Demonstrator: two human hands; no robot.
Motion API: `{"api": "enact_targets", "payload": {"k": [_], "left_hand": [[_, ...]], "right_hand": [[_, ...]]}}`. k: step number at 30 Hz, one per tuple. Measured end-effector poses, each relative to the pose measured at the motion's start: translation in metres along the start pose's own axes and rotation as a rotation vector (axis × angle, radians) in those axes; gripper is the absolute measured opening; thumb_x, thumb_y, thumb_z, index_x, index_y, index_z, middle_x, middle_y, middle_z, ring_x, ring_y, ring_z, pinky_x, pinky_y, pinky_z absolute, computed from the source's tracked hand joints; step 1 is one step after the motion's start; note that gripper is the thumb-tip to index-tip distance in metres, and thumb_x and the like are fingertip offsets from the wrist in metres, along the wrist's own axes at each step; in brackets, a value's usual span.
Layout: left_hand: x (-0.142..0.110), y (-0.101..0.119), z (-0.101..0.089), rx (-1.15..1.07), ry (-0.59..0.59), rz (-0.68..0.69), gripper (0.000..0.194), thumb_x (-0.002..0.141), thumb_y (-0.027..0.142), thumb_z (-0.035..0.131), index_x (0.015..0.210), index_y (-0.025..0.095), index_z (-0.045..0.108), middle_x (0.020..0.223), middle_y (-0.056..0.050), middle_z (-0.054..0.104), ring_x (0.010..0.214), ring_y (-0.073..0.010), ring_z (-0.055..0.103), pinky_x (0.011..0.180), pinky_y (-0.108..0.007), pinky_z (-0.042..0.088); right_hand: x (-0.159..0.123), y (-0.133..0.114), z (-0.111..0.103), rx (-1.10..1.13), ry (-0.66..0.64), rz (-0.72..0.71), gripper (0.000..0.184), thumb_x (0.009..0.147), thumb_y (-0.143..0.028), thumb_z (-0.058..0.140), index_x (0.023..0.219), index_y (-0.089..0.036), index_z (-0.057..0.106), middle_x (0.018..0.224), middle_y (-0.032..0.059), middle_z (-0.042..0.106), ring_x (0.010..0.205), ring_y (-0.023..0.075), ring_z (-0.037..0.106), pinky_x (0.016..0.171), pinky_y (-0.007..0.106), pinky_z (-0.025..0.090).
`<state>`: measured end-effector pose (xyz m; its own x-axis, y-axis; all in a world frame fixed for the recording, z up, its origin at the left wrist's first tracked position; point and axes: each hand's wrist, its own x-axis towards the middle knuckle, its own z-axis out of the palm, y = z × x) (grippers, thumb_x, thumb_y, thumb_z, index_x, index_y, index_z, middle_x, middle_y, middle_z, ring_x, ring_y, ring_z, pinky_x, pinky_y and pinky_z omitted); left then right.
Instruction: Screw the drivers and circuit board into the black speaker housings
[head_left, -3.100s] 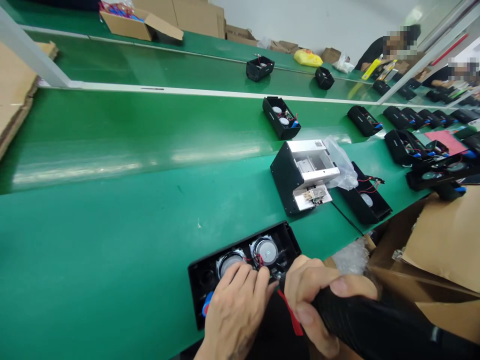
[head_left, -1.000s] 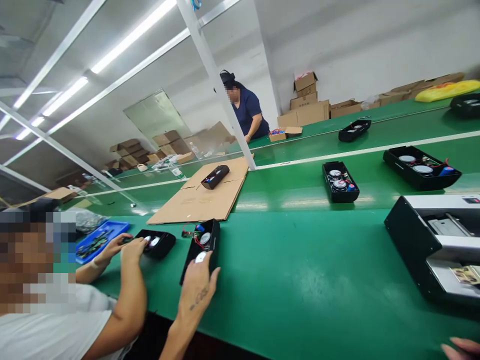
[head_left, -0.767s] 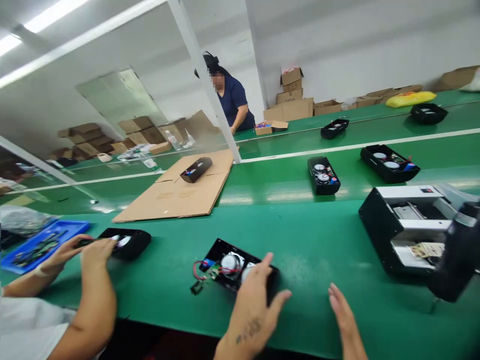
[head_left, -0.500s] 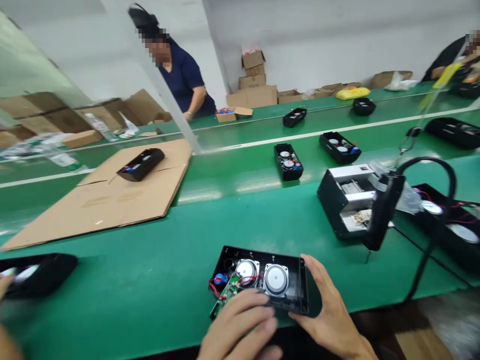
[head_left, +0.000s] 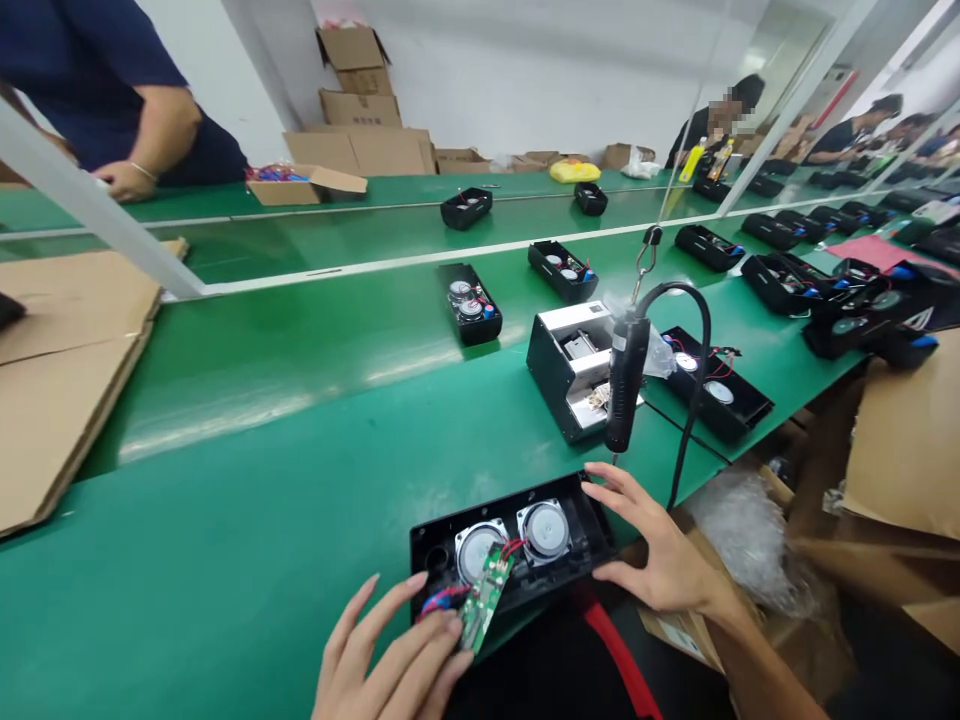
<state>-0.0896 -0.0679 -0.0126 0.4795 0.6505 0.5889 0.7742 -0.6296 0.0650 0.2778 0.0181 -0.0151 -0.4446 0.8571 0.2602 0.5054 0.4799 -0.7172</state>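
Note:
A black speaker housing (head_left: 592,515) lies open side up at the front edge of the green bench. Two round silver speaker drivers (head_left: 545,532) are set in it. A green circuit board (head_left: 486,600) sits slanted over its front wall, joined by red wires, with a blue part beside it. The fingers of my left hand (head_left: 394,650) close on the lower end of the board, one finger reaching the housing's left end. My right hand (head_left: 660,550) grips the right end of the housing between thumb and fingers.
A black electric screwdriver (head_left: 627,385) hangs just behind the housing, its cable looping right. Behind it stands a black-and-silver machine (head_left: 551,375). More housings (head_left: 472,305) lie on the green line. Cardboard (head_left: 67,330) lies at left. Several people work across and farther along the line.
The view has swung right. The housing has turned, its right end now tilted farther away. My left hand has moved from above the housing's front to the circuit board's lower end.

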Motion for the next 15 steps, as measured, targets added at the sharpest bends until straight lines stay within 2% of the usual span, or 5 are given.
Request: {"api": "enact_targets", "payload": {"k": [3,5,10,12,15], "left_hand": [[0.005,0.011,0.005,-0.072,-0.006,-0.272,0.033,0.094,0.01,0.062,0.118,0.03,0.073,0.124,-0.004,0.079,0.14,-0.0301,0.062,0.11,-0.055,0.06],[0.011,0.019,0.008,-0.136,-0.002,-0.404,0.031,0.097,0.012,0.059,0.118,0.03,0.072,0.136,-0.006,0.073,0.146,-0.0313,0.058,0.102,-0.053,0.066],[0.027,0.026,0.014,-0.266,-0.012,-0.345,0.029,0.1,0.01,0.055,0.118,0.027,0.069,0.128,-0.006,0.076,0.14,-0.0276,0.063,0.113,-0.054,0.06],[0.026,0.023,0.013,-0.292,0.02,-0.342,0.027,0.1,0.011,0.058,0.12,0.026,0.068,0.121,-0.006,0.076,0.137,-0.0265,0.066,0.116,-0.055,0.058],[0.019,0.018,0.009,-0.291,0.151,-0.393,0.024,0.098,0.022,0.072,0.12,0.025,0.066,0.118,-0.006,0.071,0.133,-0.0276,0.068,0.116,-0.055,0.058]], "right_hand": [[0.004,-0.023,0.004,0.057,0.185,-0.131,0.047,0.088,-0.015,0.078,0.133,-0.027,0.071,0.136,0.0134,0.072,0.121,0.0306,0.073,0.098,0.047,0.066],[0.012,-0.042,0.012,0.104,0.223,-0.259,0.038,0.091,-0.008,0.074,0.125,-0.025,0.072,0.113,0.0096,0.079,0.104,0.0261,0.077,0.087,0.044,0.065],[0.04,-0.075,0.035,0.013,-0.014,-0.468,0.025,0.099,-0.007,0.063,0.121,-0.016,0.069,0.102,0.0092,0.082,0.088,0.0226,0.075,0.074,0.041,0.057],[0.046,-0.077,0.038,-0.059,-0.079,-0.49,0.029,0.099,-0.002,0.054,0.118,-0.016,0.071,0.099,0.008,0.081,0.084,0.0212,0.072,0.07,0.038,0.054],[0.048,-0.074,0.033,-0.166,-0.171,-0.447,0.031,0.097,-0.001,0.054,0.117,-0.017,0.071,0.102,0.0063,0.079,0.087,0.0213,0.069,0.074,0.037,0.052]]}}
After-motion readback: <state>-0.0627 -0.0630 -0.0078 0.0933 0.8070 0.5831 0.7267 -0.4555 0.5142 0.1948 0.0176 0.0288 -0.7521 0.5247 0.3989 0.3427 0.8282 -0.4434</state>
